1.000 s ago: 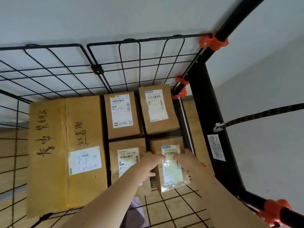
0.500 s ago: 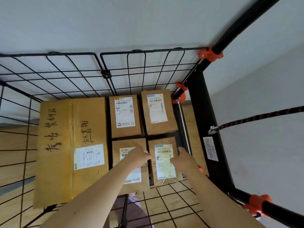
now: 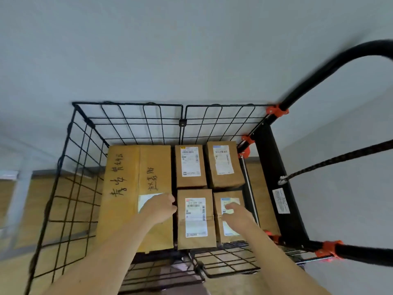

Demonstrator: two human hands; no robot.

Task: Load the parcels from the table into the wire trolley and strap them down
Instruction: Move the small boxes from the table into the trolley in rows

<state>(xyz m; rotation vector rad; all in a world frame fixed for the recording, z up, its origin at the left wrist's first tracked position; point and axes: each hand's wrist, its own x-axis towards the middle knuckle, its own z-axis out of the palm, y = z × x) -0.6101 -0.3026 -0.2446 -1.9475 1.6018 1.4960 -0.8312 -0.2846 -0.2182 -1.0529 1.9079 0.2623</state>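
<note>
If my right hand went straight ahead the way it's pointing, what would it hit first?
Probably the near-right parcel, right under the right hand; whether the hand touches it now is unclear. Sliding past it, the far-right parcel comes next.

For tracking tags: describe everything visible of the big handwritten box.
The large box is brown cardboard, lying flat in the left half of the wire trolley. Its top shows a lengthwise seam, two lines of black handwriting and a white label, partly covered by the left hand, apparently resting on it.

1 big box (image 3: 127, 199), 4 sm. parcels (image 3: 190, 166) (image 3: 224, 163) (image 3: 195, 218) (image 3: 230, 233), 1 trolley (image 3: 140, 124).
</note>
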